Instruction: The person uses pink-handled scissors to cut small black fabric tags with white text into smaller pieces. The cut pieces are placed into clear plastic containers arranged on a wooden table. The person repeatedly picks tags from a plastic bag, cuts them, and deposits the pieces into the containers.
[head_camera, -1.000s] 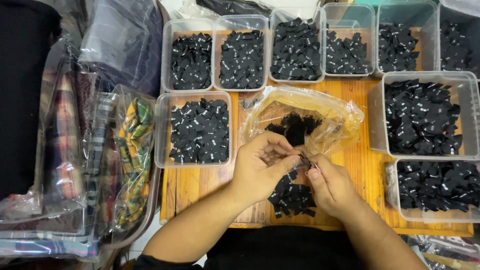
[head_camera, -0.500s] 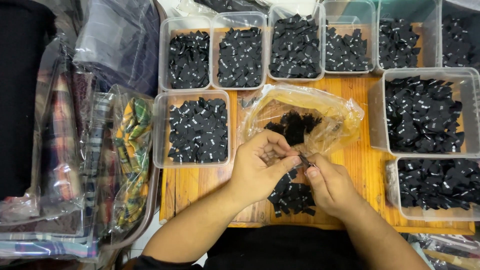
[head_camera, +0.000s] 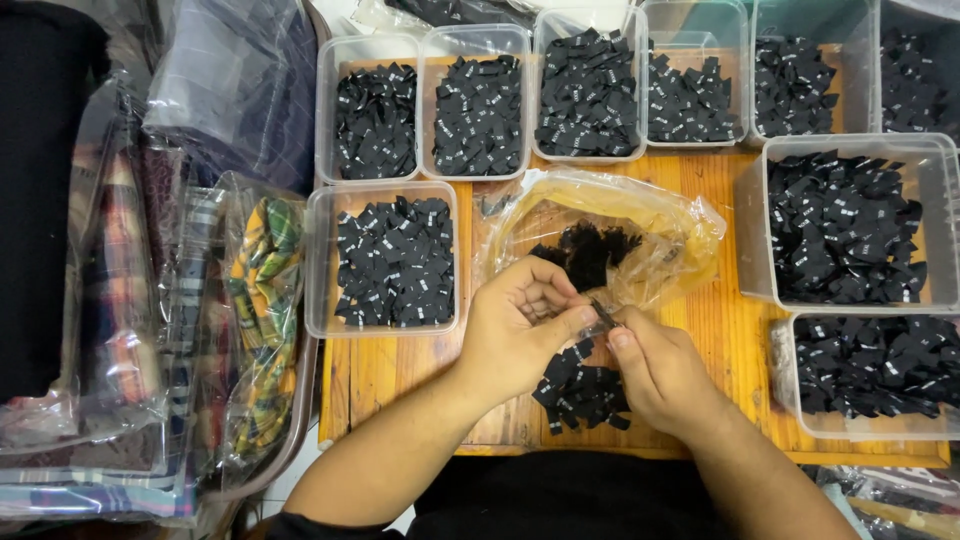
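Head view: small black label pinched between left hand and right hand fingertips, held above loose label pile on wooden table; plastic bag just behind.

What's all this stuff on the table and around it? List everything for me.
Table: one, orange wood, centre.
Tubs: eight in view, clear plastic, five along the top, one at left, two at right, all holding black tags.
Tags: many, black with small white marks, filling the tubs.
Tag pile: one, black, loose on the table below the hands.
Bag: one, clear plastic, open, centre, with dark tags inside.
Bagged cloth: several packs, plaid and dark, stacked at left.
Left hand: pinching a small tag with the fingers.
Right hand: pinching the same tag.
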